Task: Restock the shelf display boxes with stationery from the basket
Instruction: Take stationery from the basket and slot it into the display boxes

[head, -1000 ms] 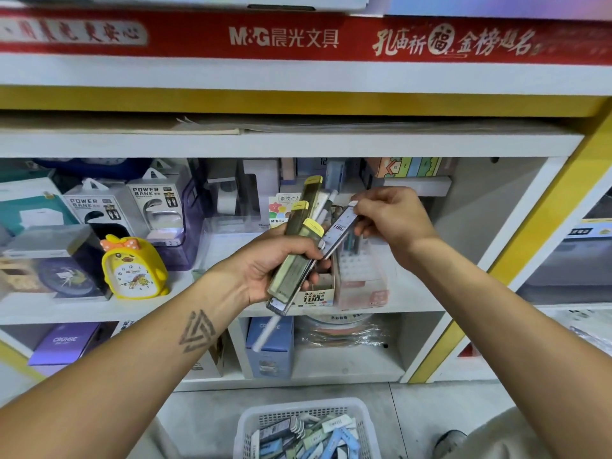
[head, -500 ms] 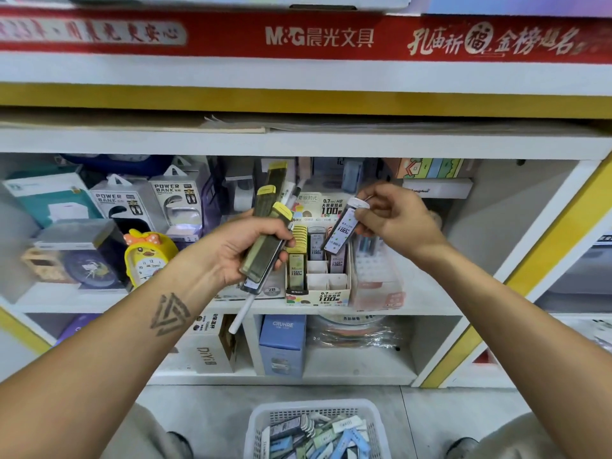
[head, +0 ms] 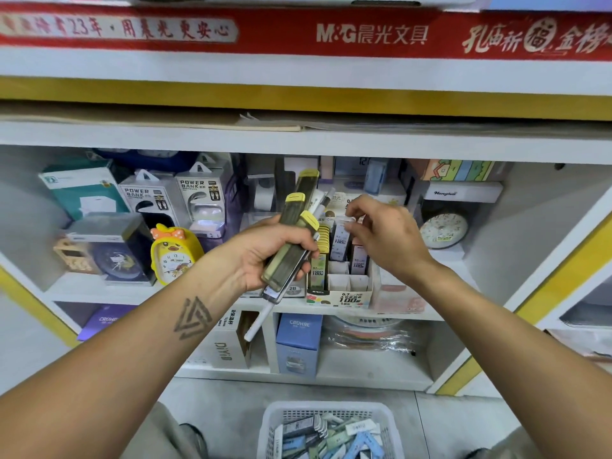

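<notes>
My left hand (head: 265, 256) grips a bundle of dark lead cases (head: 291, 240) with yellow caps, plus a white pen sticking out below. My right hand (head: 384, 240) pinches the white cap of a single purple lead case (head: 341, 236), which stands upright in the rear part of the display box (head: 341, 294) on the middle shelf. The box has a row of yellow-capped cases at its left and open white compartments in front. The white basket (head: 331, 432) on the floor holds several lead cases.
A yellow duck alarm clock (head: 174, 253), power bank packs (head: 198, 200) and a boxed clock stand to the left on the shelf. A round white clock (head: 443, 230) sits at the right. A blue box (head: 298, 342) and white cartons fill the shelf below.
My right hand has moved the purple lead case away from the bundle and lowered it into the display box. The view shifted right, and my left hand keeps its bundle.
</notes>
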`<state>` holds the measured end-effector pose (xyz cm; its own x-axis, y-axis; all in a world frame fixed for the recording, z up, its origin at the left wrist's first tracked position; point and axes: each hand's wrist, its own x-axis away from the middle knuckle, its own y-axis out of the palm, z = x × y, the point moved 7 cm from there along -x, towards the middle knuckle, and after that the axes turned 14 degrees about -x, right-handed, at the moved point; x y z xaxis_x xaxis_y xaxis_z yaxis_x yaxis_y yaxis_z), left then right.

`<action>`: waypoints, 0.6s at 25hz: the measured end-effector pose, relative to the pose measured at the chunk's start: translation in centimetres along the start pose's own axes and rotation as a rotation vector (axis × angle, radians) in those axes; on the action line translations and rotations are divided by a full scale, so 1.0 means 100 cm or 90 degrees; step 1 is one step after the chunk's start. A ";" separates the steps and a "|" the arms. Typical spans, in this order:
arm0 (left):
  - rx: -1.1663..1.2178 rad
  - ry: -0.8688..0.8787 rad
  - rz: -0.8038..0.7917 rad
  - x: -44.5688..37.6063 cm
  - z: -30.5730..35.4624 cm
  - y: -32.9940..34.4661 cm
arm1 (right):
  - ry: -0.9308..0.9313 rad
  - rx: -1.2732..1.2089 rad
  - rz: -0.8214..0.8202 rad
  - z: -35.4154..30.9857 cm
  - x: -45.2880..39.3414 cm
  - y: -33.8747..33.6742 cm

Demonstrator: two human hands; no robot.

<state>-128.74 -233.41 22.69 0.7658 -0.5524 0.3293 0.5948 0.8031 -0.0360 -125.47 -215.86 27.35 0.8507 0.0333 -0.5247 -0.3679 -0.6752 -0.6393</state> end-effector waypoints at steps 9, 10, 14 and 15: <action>0.007 0.002 -0.035 -0.001 -0.001 0.009 | -0.003 0.086 -0.078 0.008 0.001 0.012; 0.008 0.001 -0.037 -0.001 -0.001 0.010 | 0.001 0.083 -0.067 0.010 0.000 0.009; 0.009 -0.002 -0.049 -0.002 0.000 0.019 | 0.205 -0.380 0.055 0.019 -0.005 -0.008; 0.009 -0.007 -0.055 -0.003 0.000 0.022 | 0.264 -0.506 0.059 0.020 -0.004 -0.005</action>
<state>-127.63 -231.50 22.52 0.7088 -0.6178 0.3404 0.6552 0.7554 0.0069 -126.35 -214.05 26.72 0.9544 -0.2105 -0.2116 -0.2039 -0.9776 0.0529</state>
